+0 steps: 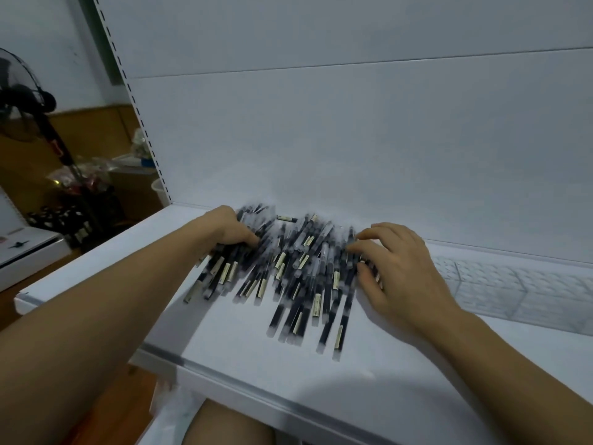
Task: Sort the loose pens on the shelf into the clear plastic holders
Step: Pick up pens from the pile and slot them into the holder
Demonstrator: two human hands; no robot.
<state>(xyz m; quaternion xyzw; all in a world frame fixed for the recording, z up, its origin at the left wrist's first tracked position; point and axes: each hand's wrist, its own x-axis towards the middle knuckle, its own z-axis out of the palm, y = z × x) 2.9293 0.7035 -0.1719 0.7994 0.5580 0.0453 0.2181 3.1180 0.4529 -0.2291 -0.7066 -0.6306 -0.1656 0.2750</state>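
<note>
the pens (298, 271) lie in one loose pile on the white shelf (256, 364), dark barrels with pale labels, mostly pointing from the back toward the front edge, many crossing or stacked on one another (the far end of the pile is smeared by motion blur). at the pile's left edge the left hand (229, 228) has its fingers and thumb curled round a bunch of pens, grasping them against the rest of the heap. on the pile's right side the right hand (394, 268) is spread and released, its fingers lightly bent and resting on top of the pens, thumb touching the barrels nearer the front, holding none of them. right of the pile, just beyond the right hand, the clear plastic holders (513, 284) sit low along the back of the shelf; thin see-through walls divide them into compartments, the white of the shelf shows through, and blur hides any finer detail. behind the pile rises the plain white back panel (353, 139). left of the pile and further back stands a slotted upright (134, 101), and beyond it, well apart from the pile, a dark fan (29, 101) leans over floor clutter, with a white box (25, 252) lower down on that side.
</note>
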